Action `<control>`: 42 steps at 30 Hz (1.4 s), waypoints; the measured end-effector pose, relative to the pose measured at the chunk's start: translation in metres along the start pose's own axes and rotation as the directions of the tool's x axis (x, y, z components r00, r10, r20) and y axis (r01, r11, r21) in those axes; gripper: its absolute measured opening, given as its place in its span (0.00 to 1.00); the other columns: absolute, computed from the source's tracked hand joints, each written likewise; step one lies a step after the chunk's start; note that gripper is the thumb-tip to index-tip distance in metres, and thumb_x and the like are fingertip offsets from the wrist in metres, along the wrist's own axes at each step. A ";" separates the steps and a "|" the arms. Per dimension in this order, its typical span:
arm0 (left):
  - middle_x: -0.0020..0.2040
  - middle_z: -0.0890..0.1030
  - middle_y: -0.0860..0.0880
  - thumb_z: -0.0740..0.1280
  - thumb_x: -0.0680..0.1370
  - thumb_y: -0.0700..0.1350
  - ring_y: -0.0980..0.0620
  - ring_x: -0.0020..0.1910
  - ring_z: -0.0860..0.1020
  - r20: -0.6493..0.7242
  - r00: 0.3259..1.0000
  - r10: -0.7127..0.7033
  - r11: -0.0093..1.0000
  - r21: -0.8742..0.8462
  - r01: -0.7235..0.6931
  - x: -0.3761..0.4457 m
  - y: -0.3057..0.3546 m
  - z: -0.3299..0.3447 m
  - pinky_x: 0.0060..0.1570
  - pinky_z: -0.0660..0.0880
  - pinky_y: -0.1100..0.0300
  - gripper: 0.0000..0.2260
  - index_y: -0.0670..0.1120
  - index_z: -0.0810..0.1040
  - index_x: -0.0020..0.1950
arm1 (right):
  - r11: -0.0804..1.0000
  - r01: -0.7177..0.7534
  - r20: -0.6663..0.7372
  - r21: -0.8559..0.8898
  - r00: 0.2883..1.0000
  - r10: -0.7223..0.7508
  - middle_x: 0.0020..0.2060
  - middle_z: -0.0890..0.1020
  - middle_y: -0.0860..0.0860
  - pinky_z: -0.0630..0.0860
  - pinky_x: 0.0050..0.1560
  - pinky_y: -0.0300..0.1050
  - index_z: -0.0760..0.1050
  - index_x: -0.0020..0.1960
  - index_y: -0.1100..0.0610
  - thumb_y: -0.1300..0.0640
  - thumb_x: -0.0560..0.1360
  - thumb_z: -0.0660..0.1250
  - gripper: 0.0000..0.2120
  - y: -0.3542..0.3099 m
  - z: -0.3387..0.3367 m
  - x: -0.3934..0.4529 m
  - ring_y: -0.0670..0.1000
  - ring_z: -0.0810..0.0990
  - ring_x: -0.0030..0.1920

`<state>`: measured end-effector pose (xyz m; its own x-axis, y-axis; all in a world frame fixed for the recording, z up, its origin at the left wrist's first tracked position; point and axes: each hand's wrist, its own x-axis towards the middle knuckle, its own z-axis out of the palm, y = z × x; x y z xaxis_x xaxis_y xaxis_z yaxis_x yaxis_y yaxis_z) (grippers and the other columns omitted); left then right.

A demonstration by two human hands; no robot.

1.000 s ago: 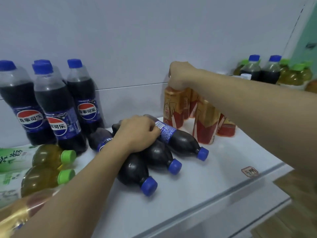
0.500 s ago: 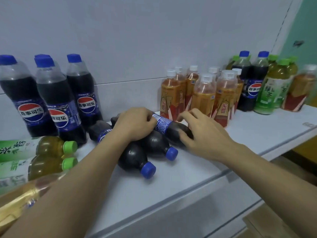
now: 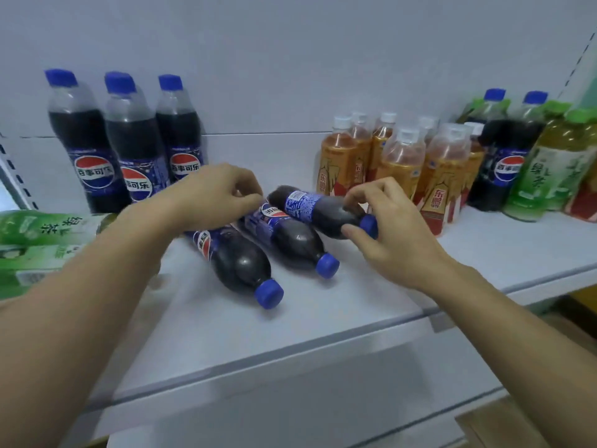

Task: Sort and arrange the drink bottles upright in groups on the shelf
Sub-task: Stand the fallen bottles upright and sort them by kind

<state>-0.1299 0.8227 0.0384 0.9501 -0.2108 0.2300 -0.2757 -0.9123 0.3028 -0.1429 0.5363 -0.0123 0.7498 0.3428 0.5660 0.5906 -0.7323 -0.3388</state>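
The right hand point(image 3: 392, 234) pinches the neck of the rightmost lying blue-capped dark cola bottle point(image 3: 323, 211), cap pointing toward it; the left hand point(image 3: 216, 195), fingers curled, rests on the neighbouring bottle point(image 3: 284, 234).

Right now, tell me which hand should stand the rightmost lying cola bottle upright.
Right hand: its fingers already curl round the dark blue-capped plastic cola bottle near the cap. The left hand is over the middle bottle.

Right hand point(image 3: 392, 234) grips the neck of a lying cola bottle point(image 3: 318, 210); left hand point(image 3: 214, 194) rests on its neighbour point(image 3: 287, 236), white shelf point(image 3: 355, 305) beneath.
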 end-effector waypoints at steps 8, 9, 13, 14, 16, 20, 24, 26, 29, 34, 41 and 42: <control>0.41 0.85 0.52 0.56 0.74 0.49 0.52 0.45 0.75 -0.345 0.923 -0.169 0.961 -0.264 0.077 -0.031 0.012 0.062 0.63 0.67 0.49 0.17 0.47 0.85 0.44 | 0.977 0.197 -0.075 -0.083 0.976 -0.203 0.47 0.73 0.50 0.66 0.51 0.42 0.79 0.53 0.53 0.53 0.78 0.67 0.06 -0.042 -0.020 0.117 0.51 0.72 0.48; 0.42 0.86 0.52 0.57 0.73 0.48 0.53 0.45 0.76 -0.393 0.897 -0.201 0.944 -0.323 0.069 -0.032 0.012 0.065 0.64 0.67 0.48 0.17 0.48 0.85 0.42 | 0.972 0.212 -0.070 -0.100 0.973 -0.219 0.47 0.74 0.50 0.67 0.52 0.43 0.79 0.53 0.53 0.52 0.78 0.66 0.07 -0.046 -0.019 0.135 0.52 0.74 0.49; 0.44 0.85 0.52 0.55 0.71 0.46 0.48 0.49 0.81 -0.468 0.866 -0.175 0.961 -0.274 0.046 -0.037 0.001 0.072 0.59 0.72 0.42 0.15 0.50 0.82 0.39 | 0.965 0.228 0.033 -0.129 0.974 -0.225 0.55 0.80 0.55 0.72 0.56 0.52 0.76 0.61 0.55 0.51 0.82 0.64 0.12 -0.057 -0.013 0.192 0.58 0.76 0.58; 0.45 0.84 0.52 0.55 0.71 0.47 0.47 0.51 0.80 -0.468 0.868 -0.167 0.966 -0.256 0.047 -0.038 -0.003 0.074 0.59 0.72 0.41 0.15 0.51 0.82 0.40 | 0.967 0.213 0.061 -0.139 0.977 -0.206 0.57 0.80 0.56 0.72 0.55 0.51 0.76 0.61 0.56 0.50 0.82 0.65 0.12 -0.056 -0.011 0.204 0.58 0.76 0.59; 0.49 0.84 0.52 0.53 0.72 0.47 0.46 0.55 0.79 -0.464 0.872 -0.156 0.969 -0.243 0.044 -0.038 -0.008 0.080 0.61 0.69 0.40 0.16 0.51 0.81 0.42 | 0.969 0.180 0.109 -0.170 0.981 -0.164 0.59 0.80 0.57 0.70 0.53 0.48 0.78 0.59 0.57 0.50 0.81 0.66 0.12 -0.049 -0.006 0.224 0.59 0.76 0.59; 0.53 0.82 0.51 0.52 0.75 0.48 0.46 0.59 0.76 -0.446 0.886 -0.130 0.971 -0.237 0.024 -0.035 -0.013 0.086 0.64 0.66 0.43 0.16 0.51 0.80 0.47 | 0.979 0.106 0.140 -0.174 0.987 -0.082 0.61 0.80 0.57 0.71 0.57 0.49 0.78 0.59 0.57 0.53 0.81 0.64 0.11 -0.038 0.006 0.239 0.61 0.76 0.62; 0.55 0.81 0.50 0.51 0.76 0.48 0.47 0.63 0.74 -0.446 0.887 -0.123 0.967 -0.256 0.005 -0.034 -0.014 0.089 0.66 0.63 0.47 0.17 0.47 0.79 0.50 | 0.980 0.133 0.146 -0.147 0.983 -0.111 0.62 0.79 0.56 0.69 0.57 0.46 0.79 0.60 0.59 0.54 0.81 0.64 0.12 -0.038 0.003 0.237 0.59 0.75 0.63; 0.62 0.79 0.51 0.51 0.78 0.47 0.50 0.71 0.69 -0.420 0.890 -0.174 0.944 -0.328 0.030 -0.035 -0.013 0.091 0.73 0.56 0.45 0.17 0.48 0.78 0.55 | 0.978 0.161 0.162 -0.130 0.977 -0.139 0.61 0.79 0.56 0.67 0.54 0.43 0.79 0.59 0.59 0.54 0.80 0.65 0.12 -0.039 -0.001 0.231 0.58 0.76 0.61; 0.73 0.71 0.52 0.50 0.81 0.47 0.53 0.80 0.56 -0.358 0.912 -0.200 0.924 -0.378 0.055 -0.036 -0.011 0.093 0.79 0.45 0.43 0.17 0.50 0.73 0.65 | 0.988 0.137 0.169 -0.076 0.978 -0.123 0.63 0.72 0.58 0.72 0.54 0.47 0.72 0.67 0.54 0.50 0.79 0.67 0.18 -0.037 -0.009 0.215 0.59 0.75 0.55; 0.79 0.66 0.49 0.52 0.85 0.46 0.52 0.81 0.55 -0.361 0.908 -0.214 0.934 -0.347 0.082 -0.038 -0.007 0.092 0.78 0.46 0.45 0.15 0.47 0.72 0.67 | 0.970 0.241 -0.003 -0.035 0.970 -0.242 0.62 0.68 0.56 0.73 0.51 0.47 0.68 0.67 0.55 0.50 0.78 0.68 0.20 -0.049 -0.016 0.153 0.52 0.74 0.44; 0.60 0.75 0.40 0.62 0.69 0.27 0.46 0.54 0.74 -0.599 0.782 -0.171 0.985 -0.097 0.141 -0.040 -0.002 0.092 0.55 0.64 0.67 0.17 0.39 0.78 0.55 | 0.985 0.151 0.165 0.089 0.973 -0.164 0.51 0.70 0.52 0.72 0.50 0.52 0.65 0.54 0.51 0.44 0.75 0.69 0.17 -0.024 0.021 0.029 0.56 0.71 0.50; 0.60 0.74 0.41 0.63 0.69 0.26 0.47 0.54 0.74 -0.603 0.778 -0.179 0.983 -0.085 0.160 -0.039 -0.001 0.092 0.55 0.63 0.69 0.19 0.39 0.78 0.56 | 0.991 0.098 0.225 0.093 0.967 -0.116 0.52 0.70 0.53 0.72 0.52 0.52 0.64 0.55 0.51 0.44 0.75 0.69 0.18 -0.019 0.024 0.018 0.56 0.71 0.51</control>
<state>-0.1536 0.7997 -0.0564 0.7000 0.2107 0.6823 -0.1310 -0.9013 0.4128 -0.1334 0.5710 -0.0138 0.7236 0.5493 0.4178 0.6862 -0.6373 -0.3507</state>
